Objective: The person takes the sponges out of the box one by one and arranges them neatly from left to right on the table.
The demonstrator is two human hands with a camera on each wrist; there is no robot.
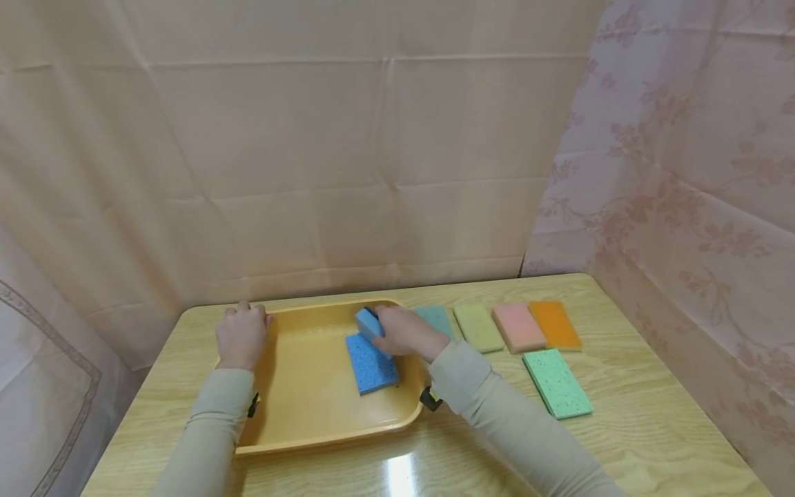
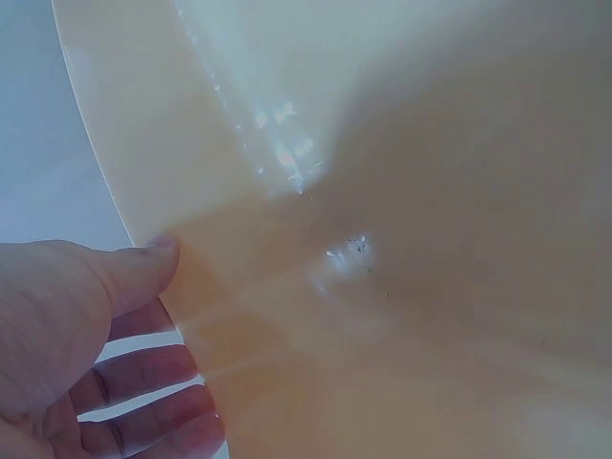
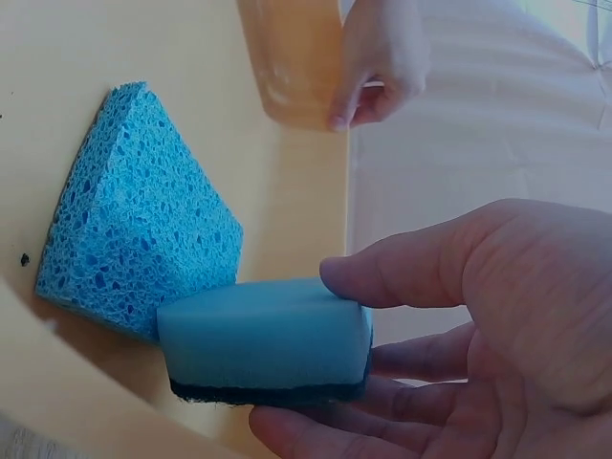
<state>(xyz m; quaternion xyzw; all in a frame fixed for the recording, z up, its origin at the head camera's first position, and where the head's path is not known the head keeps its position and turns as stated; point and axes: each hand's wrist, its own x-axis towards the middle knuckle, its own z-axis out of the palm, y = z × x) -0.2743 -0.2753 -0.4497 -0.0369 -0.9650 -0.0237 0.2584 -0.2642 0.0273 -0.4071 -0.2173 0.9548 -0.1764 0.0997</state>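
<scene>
A yellow plastic tray [image 1: 304,386] lies on the table, and my left hand [image 1: 242,336] grips its far left rim. In the left wrist view the thumb [image 2: 143,273] is on the inner side of the wall, with the fingers behind it. My right hand [image 1: 406,330] holds a light blue scouring sponge [image 3: 263,335] with a dark pad underneath, pinched between thumb and fingers. The held sponge is over the tray's right part. Beneath and beside it, a blue porous sponge [image 1: 371,366] lies flat in the tray; the held one overlaps its edge in the right wrist view.
Right of the tray, several sponges lie on the wooden table [image 1: 646,386]: a teal one [image 1: 437,320], a yellow-green one [image 1: 478,328], a pink one [image 1: 519,326], an orange one [image 1: 555,324] and a speckled light green one [image 1: 557,383]. Fabric curtains [image 1: 348,159] hang behind the table.
</scene>
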